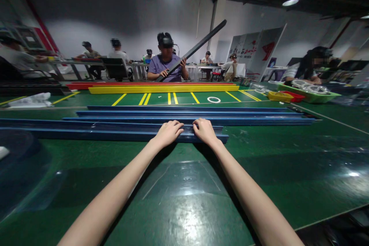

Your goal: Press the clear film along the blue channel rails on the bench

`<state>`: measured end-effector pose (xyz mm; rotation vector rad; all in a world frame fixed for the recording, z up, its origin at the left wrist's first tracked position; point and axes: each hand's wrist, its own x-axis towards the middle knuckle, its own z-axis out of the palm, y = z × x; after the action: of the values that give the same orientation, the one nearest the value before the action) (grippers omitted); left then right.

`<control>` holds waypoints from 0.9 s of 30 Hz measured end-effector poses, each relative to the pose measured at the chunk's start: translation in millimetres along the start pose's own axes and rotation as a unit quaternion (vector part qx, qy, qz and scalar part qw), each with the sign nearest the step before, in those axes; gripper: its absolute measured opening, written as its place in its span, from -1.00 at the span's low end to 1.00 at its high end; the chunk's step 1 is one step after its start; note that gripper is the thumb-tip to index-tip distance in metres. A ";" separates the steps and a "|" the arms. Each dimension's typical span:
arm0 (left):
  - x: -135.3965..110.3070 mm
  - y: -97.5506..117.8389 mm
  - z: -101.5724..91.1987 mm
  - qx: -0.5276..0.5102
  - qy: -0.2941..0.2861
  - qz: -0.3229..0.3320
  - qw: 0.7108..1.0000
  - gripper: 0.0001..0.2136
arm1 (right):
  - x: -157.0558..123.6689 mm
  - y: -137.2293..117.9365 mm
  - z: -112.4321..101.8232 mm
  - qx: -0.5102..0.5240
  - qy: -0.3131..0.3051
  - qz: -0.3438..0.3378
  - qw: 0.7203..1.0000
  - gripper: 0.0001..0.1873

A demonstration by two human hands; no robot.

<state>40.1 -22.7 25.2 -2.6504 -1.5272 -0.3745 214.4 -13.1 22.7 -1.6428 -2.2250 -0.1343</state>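
Observation:
A long blue plastic channel [106, 134] lies across the near part of the green table [184, 215], open side up. My left hand [169, 131] rests on it near its right end, fingers bent over the near wall into the trough. A short gap to the right, my right hand [205, 130] grips the same channel close to its end, with the fingers curled inside. Strips of clear film lie inside the trough, and its left end runs out of view. Just beyond, several more blue channels [259, 120] lie parallel to it.
Clear film [184, 178] stretches over the table before me; a dark blue translucent roll [17, 169] is at left. Yellow [161, 89] and red strips lie farther back. A white ring [213, 100] and a green basket [323, 97] sit rightward. Opposite, a person [167, 63] holds a dark bar.

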 end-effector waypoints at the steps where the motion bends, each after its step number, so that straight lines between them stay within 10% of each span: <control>1: -0.2 -1.6 -0.7 0.004 -0.004 -0.005 1.000 -0.68 | -0.2 0.2 -2.5 -0.009 0.001 -0.006 1.000 -0.71; 10: -2.9 -27.5 -10.0 0.002 -0.066 -0.051 0.997 -0.67 | -3.8 39.7 -32.9 0.022 -0.023 0.027 0.999 -0.72; 19: -3.6 -40.3 -21.9 0.017 -0.135 -0.079 0.988 -0.60 | -23.8 76.4 -18.6 0.059 0.026 0.023 0.998 -0.76; 27: -0.7 -14.3 -17.2 0.022 -0.017 -0.020 0.999 -0.69 | -25.5 60.8 -13.6 -0.017 0.033 0.012 0.999 -0.79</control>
<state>24.4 -18.9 40.7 -2.6103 -1.5806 -0.2965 281.1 -20.9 17.9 -1.6579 -2.1649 -0.2184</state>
